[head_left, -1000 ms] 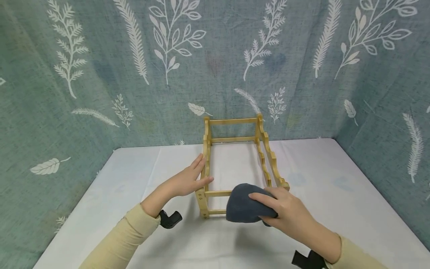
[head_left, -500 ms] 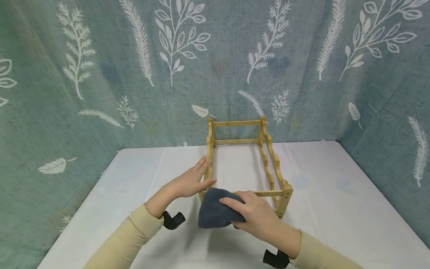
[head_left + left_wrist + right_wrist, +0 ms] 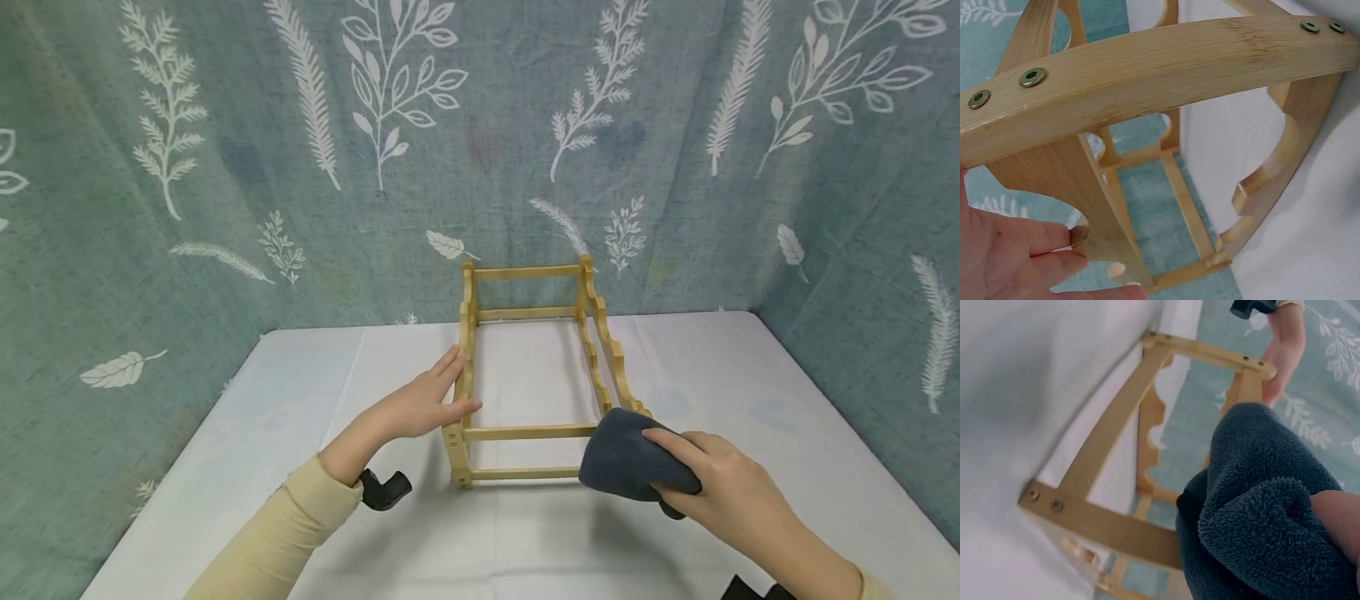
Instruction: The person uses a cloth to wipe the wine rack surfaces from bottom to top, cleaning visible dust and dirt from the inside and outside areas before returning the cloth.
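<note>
Basically, the white-covered counter (image 3: pixel 720 375) carried a wooden rack (image 3: pixel 528 432), approx. centre. R hand (image 3: pixel 723 479) gripped a bunched dark-blue cloth (image 3: pixel 622 454) at the rack's near R corner — contact w/ the wood unclear. L hand (image 3: pixel 420 404), fingers outstretched, rested on the rack's L side. Cloth work prob. underway, not finished — amt. done vs. left, couldn't tell.

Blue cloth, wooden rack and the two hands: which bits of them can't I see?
Head view: near right corner of the wooden rack, hidden behind the blue cloth.
Right wrist view: lower part of the cloth, cut off by the bottom edge.
Right wrist view: most of the right hand, cut off by the right edge.
Left wrist view: part of the left hand, cut off by the left edge.
</note>
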Demonstrator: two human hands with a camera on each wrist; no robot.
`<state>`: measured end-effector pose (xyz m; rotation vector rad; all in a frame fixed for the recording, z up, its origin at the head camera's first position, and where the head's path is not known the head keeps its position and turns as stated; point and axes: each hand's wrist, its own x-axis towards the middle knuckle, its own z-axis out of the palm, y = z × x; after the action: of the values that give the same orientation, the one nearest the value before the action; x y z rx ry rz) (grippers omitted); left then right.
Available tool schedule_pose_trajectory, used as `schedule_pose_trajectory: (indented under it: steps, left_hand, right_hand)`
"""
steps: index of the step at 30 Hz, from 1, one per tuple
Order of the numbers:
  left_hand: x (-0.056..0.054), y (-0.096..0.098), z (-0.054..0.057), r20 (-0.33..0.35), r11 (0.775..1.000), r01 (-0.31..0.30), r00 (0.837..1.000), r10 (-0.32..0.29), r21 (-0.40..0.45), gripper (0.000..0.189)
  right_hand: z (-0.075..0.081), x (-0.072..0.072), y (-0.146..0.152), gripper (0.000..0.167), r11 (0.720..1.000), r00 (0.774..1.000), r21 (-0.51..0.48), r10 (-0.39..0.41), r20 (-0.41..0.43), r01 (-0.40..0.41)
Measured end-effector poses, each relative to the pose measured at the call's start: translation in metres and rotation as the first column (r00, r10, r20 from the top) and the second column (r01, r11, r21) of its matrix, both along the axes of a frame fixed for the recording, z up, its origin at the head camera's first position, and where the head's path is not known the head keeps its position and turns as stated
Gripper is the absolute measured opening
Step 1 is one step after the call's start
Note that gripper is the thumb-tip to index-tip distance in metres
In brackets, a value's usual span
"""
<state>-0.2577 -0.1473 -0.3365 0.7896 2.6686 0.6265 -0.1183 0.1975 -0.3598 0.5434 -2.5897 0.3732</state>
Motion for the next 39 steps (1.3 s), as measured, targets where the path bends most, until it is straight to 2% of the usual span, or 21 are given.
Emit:
schedule_pose_trajectory:
  steps: [5, 10, 15, 19, 22, 25, 29, 33, 39]
  left_hand:
    - [-0.002, 0.001, 0.001, -0.006, 1.000, 0.003, 1.000, -0.003, 0.001, 0.084]
    - [-0.003, 0.000, 0.001, -0.009, 1.000, 0.000, 1.000, 0.000, 0.005, 0.084]
    - [-0.004, -0.002, 0.001, -0.002, 1.000, -0.017, 1.000, 0.017, 0.013, 0.083]
    - [-0.005, -0.004, 0.001, -0.002, 1.000, -0.011, 1.000, 0.011, 0.015, 0.083]
    - [-0.006, -0.005, 0.000, -0.002, 1.000, -0.005, 1.000, 0.005, 0.021, 0.084]
    - [-0.006, -0.007, -0.001, 0.009, 1.000, 0.004, 1.000, -0.004, 0.020, 0.084]
    - [-0.008, -0.010, 0.000, 0.065, 0.999, 0.026, 0.997, -0.028, 0.032, 0.084]
    - [-0.011, -0.015, 0.001, 0.126, 0.997, 0.063, 0.990, -0.068, 0.048, 0.084]
    - [-0.015, -0.019, 0.002, 0.157, 0.993, 0.101, 0.982, -0.108, 0.054, 0.087]
  right_hand:
    - [0.007, -0.008, -0.009, 0.062, 0.998, 0.998, 0.030, 0.051, 0.033, -0.052]
    - [0.005, -0.025, -0.042, 0.059, 0.980, 0.982, 0.065, 0.190, 0.000, -0.190]
    - [-0.006, -0.040, -0.083, 0.058, 0.942, 0.940, 0.062, 0.335, -0.072, -0.331]
    - [-0.009, -0.046, -0.105, 0.059, 0.924, 0.920, 0.061, 0.383, -0.082, -0.379]
    - [-0.007, -0.046, -0.113, 0.061, 0.907, 0.903, 0.049, 0.420, -0.090, -0.417]
    - [-0.002, -0.045, -0.117, 0.062, 0.877, 0.868, 0.026, 0.478, -0.130, -0.479]
    - [0.004, -0.046, -0.127, 0.063, 0.850, 0.833, 0.011, 0.518, -0.195, -0.526]
    - [0.001, -0.049, -0.135, 0.062, 0.850, 0.829, 0.035, 0.521, -0.204, -0.526]
    - [-0.015, -0.049, -0.141, 0.064, 0.851, 0.833, 0.074, 0.525, -0.175, -0.520]
